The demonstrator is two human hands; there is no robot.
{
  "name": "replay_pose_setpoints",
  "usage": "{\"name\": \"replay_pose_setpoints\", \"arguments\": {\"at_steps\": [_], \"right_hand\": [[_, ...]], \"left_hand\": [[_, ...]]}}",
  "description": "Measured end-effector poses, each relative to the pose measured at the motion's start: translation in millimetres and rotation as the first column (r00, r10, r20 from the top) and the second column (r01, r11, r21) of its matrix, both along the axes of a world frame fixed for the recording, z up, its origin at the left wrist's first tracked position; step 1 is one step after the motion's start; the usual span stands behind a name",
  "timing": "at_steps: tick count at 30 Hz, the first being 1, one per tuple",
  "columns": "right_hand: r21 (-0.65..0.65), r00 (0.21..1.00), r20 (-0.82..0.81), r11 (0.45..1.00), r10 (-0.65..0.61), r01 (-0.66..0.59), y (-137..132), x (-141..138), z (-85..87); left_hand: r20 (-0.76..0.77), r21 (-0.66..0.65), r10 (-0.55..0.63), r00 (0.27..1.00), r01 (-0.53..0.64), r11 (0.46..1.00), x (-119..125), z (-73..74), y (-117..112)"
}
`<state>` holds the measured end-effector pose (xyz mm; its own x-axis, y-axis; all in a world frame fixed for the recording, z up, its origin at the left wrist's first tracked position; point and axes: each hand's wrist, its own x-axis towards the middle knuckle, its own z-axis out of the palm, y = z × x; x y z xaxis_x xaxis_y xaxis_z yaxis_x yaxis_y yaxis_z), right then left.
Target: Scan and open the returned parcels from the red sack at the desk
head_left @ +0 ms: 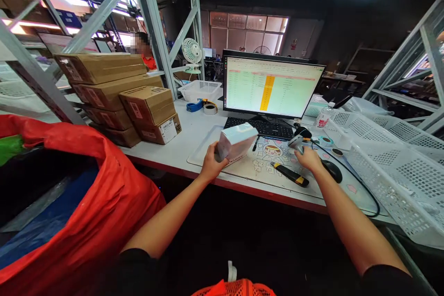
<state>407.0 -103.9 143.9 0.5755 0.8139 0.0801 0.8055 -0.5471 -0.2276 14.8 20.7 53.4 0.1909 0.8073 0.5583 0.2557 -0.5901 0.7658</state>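
Note:
My left hand [212, 163] grips one end of a pale pink and white product box [239, 141], tilted above the desk mat in front of the monitor. Lettering shows along the box's lower edge. In my right hand [308, 158] is a grey barcode scanner [296, 142], its head pointing left toward the box; the two are apart. On the printed desk mat [249, 171], between my hands, lies a black and yellow utility knife [290, 175]. A black mouse [332, 171] rests beside my right wrist.
Brown cartons [149, 106] are stacked at the left behind a large red sack [114, 185]. The monitor [272, 84] shows a spreadsheet above a black keyboard [260, 128]. White perforated baskets [391, 162] stand at the right. Tape rolls [210, 108] lie at the back. A person [147, 51] is beyond the cartons.

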Motion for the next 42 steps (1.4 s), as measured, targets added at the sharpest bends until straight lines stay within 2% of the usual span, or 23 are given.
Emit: {"name": "replay_pose_setpoints", "arguments": {"at_steps": [2, 4, 7, 10, 13, 16, 19, 22, 25, 29, 36, 42], "right_hand": [[-0.029, 0.998, 0.007, 0.998, -0.056, 0.057, -4.3, 3.9, -19.5], [-0.047, 0.996, 0.011, 0.995, -0.089, 0.089, -5.9, 5.3, -30.0], [-0.008, 0.991, 0.047, 0.993, -0.121, 0.122, 7.2, 4.6, -27.6], [0.066, 0.994, 0.097, 0.996, -0.059, 0.053, 45.2, 1.0, -15.7], [0.013, 0.996, 0.055, 0.998, 0.066, -0.067, 97.0, -2.0, -11.9], [-0.061, 0.994, 0.000, 0.992, 0.112, -0.112, 139.2, -4.0, -19.0], [-0.087, 0.993, -0.008, 0.989, 0.118, -0.119, 161.4, -5.3, -29.7], [-0.125, 0.991, -0.021, 0.983, 0.135, -0.137, 169.9, -3.5, -36.9], [-0.140, 0.990, -0.023, 0.980, 0.142, -0.143, 173.5, 1.7, -36.9], [-0.139, 0.986, -0.033, 0.977, 0.161, -0.164, 176.1, 6.3, -27.3], [-0.019, 0.980, -0.039, 0.980, 0.197, -0.198, 174.5, -4.5, -5.6], [-0.052, 0.978, -0.138, 0.985, 0.155, -0.163, 160.9, -8.7, -18.9]], "left_hand": [[0.056, -0.131, 0.010, 0.998, -0.002, 0.991, 1.5, -3.5, 7.0], [0.055, -0.200, 0.006, 0.998, 0.005, 0.980, 3.1, -6.3, 10.3], [-0.062, -0.227, 0.069, 0.996, -0.081, 0.971, 5.4, -8.6, 9.9], [-0.197, -0.233, 0.125, 0.972, -0.171, 0.957, 6.8, -8.0, 7.7], [-0.242, -0.224, 0.130, 0.962, -0.186, 0.957, 6.6, -6.3, 6.4], [-0.247, -0.218, 0.135, 0.959, -0.191, 0.957, 5.9, -6.6, 5.3], [-0.243, -0.214, 0.158, 0.957, -0.211, 0.954, 5.8, -7.7, 4.5], [-0.254, -0.226, 0.157, 0.954, -0.216, 0.950, 6.0, -6.2, 3.7], [-0.273, -0.240, 0.127, 0.954, -0.195, 0.951, 5.8, -2.2, 2.4], [-0.267, -0.251, 0.115, 0.957, -0.184, 0.950, 5.3, 0.2, 1.1], [-0.259, -0.207, 0.134, 0.957, -0.190, 0.960, 4.7, -3.3, 1.6], [-0.258, -0.176, 0.149, 0.955, -0.198, 0.964, 7.7, -2.7, -0.5]]}}
